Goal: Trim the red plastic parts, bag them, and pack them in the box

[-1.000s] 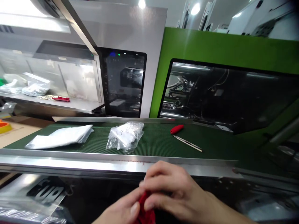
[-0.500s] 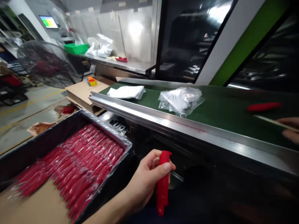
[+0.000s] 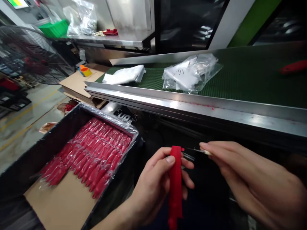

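Note:
My left hand (image 3: 157,179) is closed around a long red plastic part (image 3: 176,182), held upright with the thumb on its near face. A small red nub sticks out at the part's top right corner. In my right hand (image 3: 249,172) is a thin-bladed knife (image 3: 205,152), its pale handle mostly hidden by the fingers. The blade points left at the nub, and I cannot tell whether it touches. Both hands are in front of the conveyor's near rail.
A lined crate (image 3: 107,123) at left holds rows of bagged red parts (image 3: 96,153) on cardboard. On the green conveyor belt (image 3: 154,78) lie plastic bags (image 3: 189,73) and another red part (image 3: 294,67). An orange and yellow tape roll (image 3: 85,71) sits on stacked cardboard (image 3: 72,83). A fan (image 3: 33,57) stands behind.
My right hand has come from over the belt at the right to beside the red part, bringing the knife. My left hand keeps its hold. The view has tilted down and shifted.

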Action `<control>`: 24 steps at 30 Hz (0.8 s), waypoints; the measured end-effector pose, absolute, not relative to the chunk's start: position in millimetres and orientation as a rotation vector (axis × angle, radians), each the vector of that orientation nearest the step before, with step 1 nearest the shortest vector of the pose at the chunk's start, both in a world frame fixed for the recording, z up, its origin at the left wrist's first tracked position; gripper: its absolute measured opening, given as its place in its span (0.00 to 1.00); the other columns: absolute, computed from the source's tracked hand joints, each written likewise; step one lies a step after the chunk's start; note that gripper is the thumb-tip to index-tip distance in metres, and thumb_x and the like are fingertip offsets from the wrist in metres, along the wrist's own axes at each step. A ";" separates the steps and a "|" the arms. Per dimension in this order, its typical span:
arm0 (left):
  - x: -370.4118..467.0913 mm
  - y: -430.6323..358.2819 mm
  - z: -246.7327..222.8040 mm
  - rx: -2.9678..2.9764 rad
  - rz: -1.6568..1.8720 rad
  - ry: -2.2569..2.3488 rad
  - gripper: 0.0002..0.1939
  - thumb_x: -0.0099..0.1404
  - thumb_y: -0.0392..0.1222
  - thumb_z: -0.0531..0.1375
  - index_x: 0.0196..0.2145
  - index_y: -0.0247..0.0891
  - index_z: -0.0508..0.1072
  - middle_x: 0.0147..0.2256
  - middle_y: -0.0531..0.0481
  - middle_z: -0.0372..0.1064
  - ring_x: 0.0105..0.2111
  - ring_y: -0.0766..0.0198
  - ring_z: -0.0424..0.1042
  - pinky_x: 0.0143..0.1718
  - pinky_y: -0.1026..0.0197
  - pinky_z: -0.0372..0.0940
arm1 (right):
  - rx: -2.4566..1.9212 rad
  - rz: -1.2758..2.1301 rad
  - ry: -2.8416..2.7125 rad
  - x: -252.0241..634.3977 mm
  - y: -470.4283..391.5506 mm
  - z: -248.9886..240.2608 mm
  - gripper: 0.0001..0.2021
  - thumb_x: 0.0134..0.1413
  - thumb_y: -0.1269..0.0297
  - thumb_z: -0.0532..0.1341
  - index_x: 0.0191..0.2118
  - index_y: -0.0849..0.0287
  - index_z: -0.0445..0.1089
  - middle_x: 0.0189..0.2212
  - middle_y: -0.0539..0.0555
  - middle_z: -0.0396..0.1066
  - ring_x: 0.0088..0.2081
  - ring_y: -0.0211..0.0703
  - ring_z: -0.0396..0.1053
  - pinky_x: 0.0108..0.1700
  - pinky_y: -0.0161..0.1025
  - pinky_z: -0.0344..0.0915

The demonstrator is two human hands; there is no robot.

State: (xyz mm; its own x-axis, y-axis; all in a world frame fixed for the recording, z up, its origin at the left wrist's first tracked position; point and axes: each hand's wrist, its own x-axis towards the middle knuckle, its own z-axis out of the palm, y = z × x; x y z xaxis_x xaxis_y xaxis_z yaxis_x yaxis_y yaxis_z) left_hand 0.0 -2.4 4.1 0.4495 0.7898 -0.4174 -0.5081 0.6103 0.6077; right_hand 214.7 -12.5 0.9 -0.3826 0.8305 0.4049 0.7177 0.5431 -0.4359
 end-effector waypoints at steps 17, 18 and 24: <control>0.3 -13.9 6.2 0.463 0.803 0.757 0.11 0.68 0.44 0.55 0.42 0.34 0.69 0.38 0.42 0.73 0.24 0.66 0.71 0.22 0.66 0.65 | -1.214 0.192 -2.260 196.1 -15.3 11.7 0.22 0.61 0.76 0.54 0.58 0.54 0.66 0.49 0.55 0.71 0.48 0.46 0.69 0.46 0.44 0.67; 0.2 -13.5 7.1 0.457 0.803 0.761 0.11 0.68 0.44 0.55 0.42 0.34 0.69 0.38 0.42 0.73 0.24 0.66 0.71 0.22 0.67 0.66 | -1.217 0.187 -2.260 196.8 -14.9 11.7 0.22 0.61 0.77 0.54 0.58 0.54 0.67 0.49 0.54 0.72 0.48 0.46 0.70 0.46 0.44 0.67; -1.2 -12.1 11.2 0.429 0.779 0.765 0.09 0.68 0.42 0.54 0.41 0.33 0.68 0.39 0.41 0.73 0.21 0.69 0.70 0.21 0.69 0.64 | -1.144 0.128 -2.309 203.6 -13.0 10.2 0.23 0.60 0.76 0.56 0.60 0.52 0.64 0.50 0.53 0.71 0.46 0.44 0.70 0.45 0.42 0.66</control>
